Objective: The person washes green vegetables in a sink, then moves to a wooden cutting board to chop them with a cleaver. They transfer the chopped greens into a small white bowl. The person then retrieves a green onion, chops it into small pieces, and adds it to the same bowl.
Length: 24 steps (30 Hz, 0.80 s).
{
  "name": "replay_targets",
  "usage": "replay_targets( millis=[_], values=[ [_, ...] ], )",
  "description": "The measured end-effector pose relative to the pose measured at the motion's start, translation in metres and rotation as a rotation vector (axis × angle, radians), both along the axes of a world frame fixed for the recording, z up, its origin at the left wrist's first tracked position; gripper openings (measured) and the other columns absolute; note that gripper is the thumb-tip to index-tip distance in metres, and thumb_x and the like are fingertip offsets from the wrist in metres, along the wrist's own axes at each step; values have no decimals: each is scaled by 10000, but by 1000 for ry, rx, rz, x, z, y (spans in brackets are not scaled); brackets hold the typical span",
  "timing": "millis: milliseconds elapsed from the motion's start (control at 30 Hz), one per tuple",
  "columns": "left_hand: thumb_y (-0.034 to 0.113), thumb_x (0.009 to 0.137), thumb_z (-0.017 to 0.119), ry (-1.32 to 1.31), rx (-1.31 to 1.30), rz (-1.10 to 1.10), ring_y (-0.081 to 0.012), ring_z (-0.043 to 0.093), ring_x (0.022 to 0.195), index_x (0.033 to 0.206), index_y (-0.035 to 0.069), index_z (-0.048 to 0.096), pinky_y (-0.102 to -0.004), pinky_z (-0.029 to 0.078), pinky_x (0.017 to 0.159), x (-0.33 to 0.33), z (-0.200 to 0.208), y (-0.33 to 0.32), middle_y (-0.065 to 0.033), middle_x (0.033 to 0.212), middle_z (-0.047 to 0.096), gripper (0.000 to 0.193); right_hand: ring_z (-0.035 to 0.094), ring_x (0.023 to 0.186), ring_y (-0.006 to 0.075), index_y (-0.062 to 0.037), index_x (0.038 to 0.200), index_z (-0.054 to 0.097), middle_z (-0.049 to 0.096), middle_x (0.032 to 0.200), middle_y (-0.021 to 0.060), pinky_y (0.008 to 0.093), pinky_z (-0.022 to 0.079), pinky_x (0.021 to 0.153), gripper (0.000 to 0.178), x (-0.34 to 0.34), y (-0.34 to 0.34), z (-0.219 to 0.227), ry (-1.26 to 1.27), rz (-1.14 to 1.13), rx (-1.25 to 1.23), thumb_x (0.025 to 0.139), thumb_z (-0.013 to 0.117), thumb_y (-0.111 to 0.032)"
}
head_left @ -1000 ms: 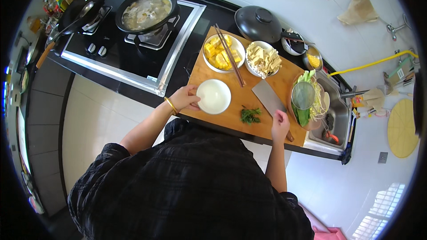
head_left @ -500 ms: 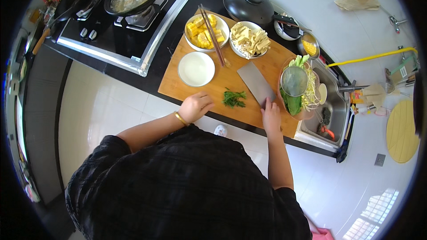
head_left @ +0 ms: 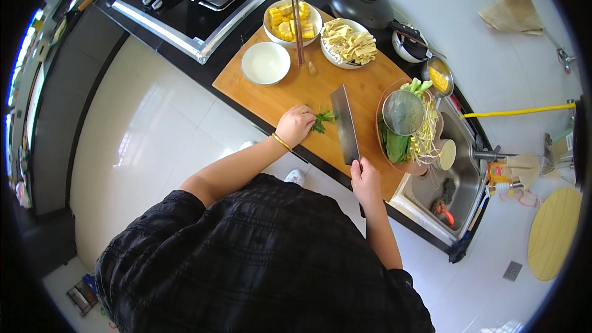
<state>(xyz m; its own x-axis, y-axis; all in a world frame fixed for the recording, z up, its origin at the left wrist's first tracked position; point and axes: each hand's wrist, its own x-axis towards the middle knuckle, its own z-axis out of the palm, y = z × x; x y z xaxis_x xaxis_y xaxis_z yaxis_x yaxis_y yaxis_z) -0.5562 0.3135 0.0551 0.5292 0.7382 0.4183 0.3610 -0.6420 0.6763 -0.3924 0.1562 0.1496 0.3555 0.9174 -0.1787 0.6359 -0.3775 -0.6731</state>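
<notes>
My right hand (head_left: 366,179) is wrapped round the handle of a cleaver (head_left: 345,124), whose broad blade is tilted up on edge over the wooden cutting board (head_left: 246,88). To its left, my left hand (head_left: 296,126) pinches a small bunch of green herbs (head_left: 322,121) against the board; part of the bunch is hidden under the fingers. The blade stands just right of the leaves. Farther back on the board are a white bowl with pale contents (head_left: 266,63), a bowl of corn pieces (head_left: 290,22) with chopsticks (head_left: 297,28) across it, and a bowl of tofu-skin strips and mushrooms (head_left: 349,44).
At the board's right sits a basket of greens and sprouts (head_left: 399,148) with a round strainer (head_left: 403,113) on top. Beyond it is the sink (head_left: 475,182). A black lidded pot (head_left: 359,5) stands behind; the gas stove (head_left: 203,15) is at back left, with a pan on it.
My right hand has picked up the cleaver, which lay flat before, and raised its blade on edge. My left hand has moved right onto the herbs. The view has shifted too.
</notes>
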Motion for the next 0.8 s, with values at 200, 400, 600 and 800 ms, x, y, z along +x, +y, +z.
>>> replay_targets(
  millis=[200,400,600,800],
  values=[
    [65,680,608,25,84,-14,-253,543,793,737,32,617,-338,448,724,2,-3,-3,-71,802,577,66,516,592,428,5,752,456,519,598,239,481,378,517,196,13,1,-4,-72,105,2,850,471,-164],
    [103,645,662,63,45,67,-281,538,800,789,34,560,-350,440,741,11,24,3,-85,808,575,189,511,604,421,-2,737,436,515,617,229,478,370,520,215,10,7,5,-123,52,37,857,457,-180],
    [68,624,675,71,-234,-297,-311,543,832,944,61,501,-373,443,734,37,2,25,-112,864,575,365,510,460,297,9,751,418,469,542,172,387,362,438,242,17,3,-11,-18,-36,16,881,441,-193],
    [71,655,655,-60,-144,-181,-293,559,813,902,54,582,-360,459,730,14,19,26,-90,856,597,258,505,589,407,2,741,434,507,620,223,443,372,511,228,-1,4,16,-94,-48,-77,864,451,-189]
  ],
)
